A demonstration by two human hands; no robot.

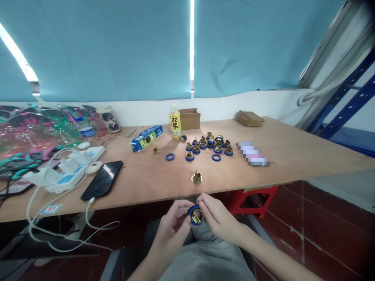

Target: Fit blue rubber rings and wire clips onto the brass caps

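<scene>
One round gold-coloured metal fitting with blue ring point(195, 217), gripped at its rim by left hand point(175, 223) and right hand point(219, 215), above grey-clothed lap point(203, 255); similar fittings point(210, 143) grouped on brown wooden table point(143, 175).

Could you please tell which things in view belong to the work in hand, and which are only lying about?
Seem to belong:
- held gold piece
- blue ring around it
- loose blue rings
- gold pieces without rings
- ringed pieces

Apparently just lying about:
- black phone
- yellow bottle
- blue box
- brown carton
</scene>
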